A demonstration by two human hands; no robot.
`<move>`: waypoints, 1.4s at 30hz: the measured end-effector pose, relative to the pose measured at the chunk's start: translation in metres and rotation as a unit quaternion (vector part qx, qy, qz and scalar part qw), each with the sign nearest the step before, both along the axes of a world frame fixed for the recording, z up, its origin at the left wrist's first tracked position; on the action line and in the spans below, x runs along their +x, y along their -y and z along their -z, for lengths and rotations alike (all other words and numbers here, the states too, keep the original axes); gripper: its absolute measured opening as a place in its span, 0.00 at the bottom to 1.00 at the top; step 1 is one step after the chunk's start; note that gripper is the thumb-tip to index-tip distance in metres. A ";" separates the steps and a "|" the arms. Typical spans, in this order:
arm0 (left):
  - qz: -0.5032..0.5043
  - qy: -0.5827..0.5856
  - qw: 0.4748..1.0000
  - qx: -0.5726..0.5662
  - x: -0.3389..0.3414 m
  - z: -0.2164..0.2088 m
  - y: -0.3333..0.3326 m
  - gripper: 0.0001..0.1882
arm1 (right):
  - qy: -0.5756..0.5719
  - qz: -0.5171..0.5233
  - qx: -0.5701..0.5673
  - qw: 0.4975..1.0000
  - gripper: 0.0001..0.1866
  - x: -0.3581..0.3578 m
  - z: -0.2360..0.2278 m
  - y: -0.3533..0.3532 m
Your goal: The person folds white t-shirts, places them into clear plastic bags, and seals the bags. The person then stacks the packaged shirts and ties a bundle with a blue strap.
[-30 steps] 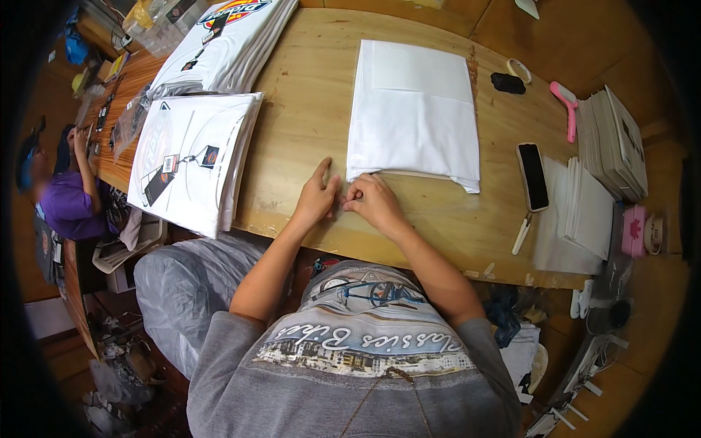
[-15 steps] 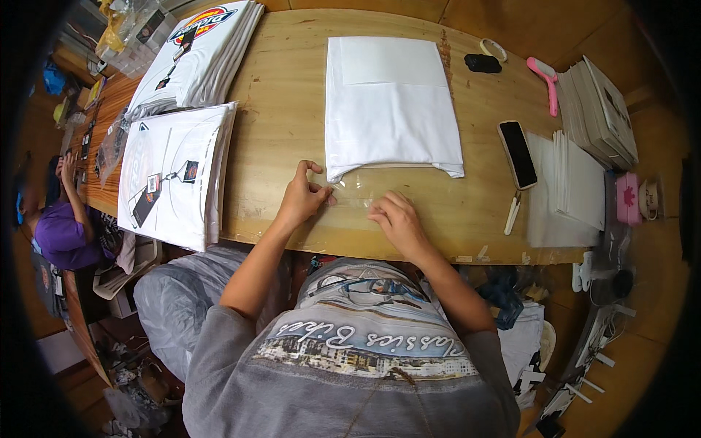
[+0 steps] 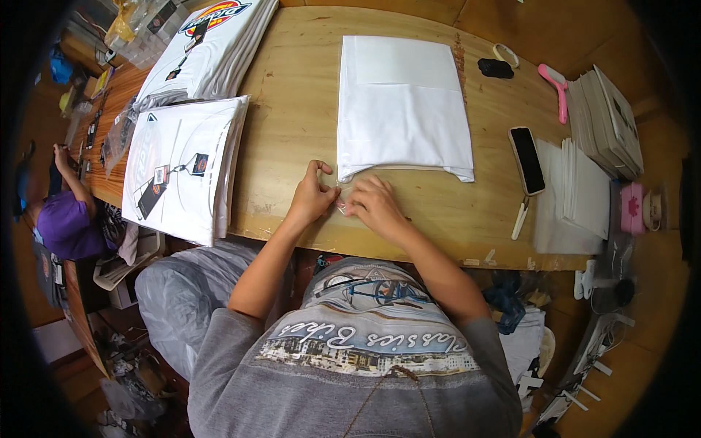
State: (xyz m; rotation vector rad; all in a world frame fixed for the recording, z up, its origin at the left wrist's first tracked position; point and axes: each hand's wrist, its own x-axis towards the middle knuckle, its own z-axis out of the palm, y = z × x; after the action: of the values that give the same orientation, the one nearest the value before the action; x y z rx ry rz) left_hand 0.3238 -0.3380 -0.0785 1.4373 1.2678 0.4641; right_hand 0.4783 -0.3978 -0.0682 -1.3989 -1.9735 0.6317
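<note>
A folded white T-shirt [image 3: 409,128] lies in a clear plastic bag [image 3: 416,179] on the wooden table before me, with a white rectangular sheet [image 3: 398,60] at its far end. The bag's transparent near end is hard to make out against the wood. At its near left corner my left hand [image 3: 315,197] has thumb and fingers closed on the film. Right beside it, my right hand [image 3: 372,206] has its fingertips pinched on the same bag edge, where a small shiny, reddish bit of film shows between the hands.
Bagged white T-shirts [image 3: 182,171] and a taller shirt stack [image 3: 212,55] stand at the left. On the right are a phone [image 3: 527,160], a small cutter [image 3: 520,217], a pink-handled brush [image 3: 558,91], a black item [image 3: 495,68] and white sheets [image 3: 584,190]. A person in purple [image 3: 69,223] sits far left.
My right hand has moved left along the bag's near edge, up to my left hand. The whole view has shifted slightly; the T-shirt lies as before.
</note>
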 end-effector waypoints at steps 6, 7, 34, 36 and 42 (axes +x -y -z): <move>0.010 -0.023 0.999 0.028 -0.003 -0.005 0.006 0.18 | 0.120 0.160 -0.040 0.979 0.05 0.091 -0.006 0.127; 0.012 -0.014 0.999 0.034 -0.007 -0.002 0.007 0.17 | 0.143 0.187 -0.100 0.967 0.05 0.110 -0.019 0.158; 0.497 -0.164 0.649 0.552 -0.028 -0.026 -0.027 0.14 | 0.395 -0.248 0.167 0.869 0.08 0.210 -0.023 0.054; 0.495 -0.146 0.667 0.537 -0.029 -0.026 -0.027 0.14 | 0.343 -0.229 0.153 0.898 0.07 0.206 -0.024 0.054; 0.455 -0.110 0.740 0.484 -0.030 -0.024 -0.024 0.12 | 0.010 0.041 0.051 0.998 0.02 0.191 -0.003 0.066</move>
State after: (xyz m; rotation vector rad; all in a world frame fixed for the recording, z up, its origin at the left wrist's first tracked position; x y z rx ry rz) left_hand 0.2943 -0.3135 -0.0543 2.8294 0.2465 0.2494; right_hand 0.6697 -0.4635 -0.0655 -1.4212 -1.9253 0.4730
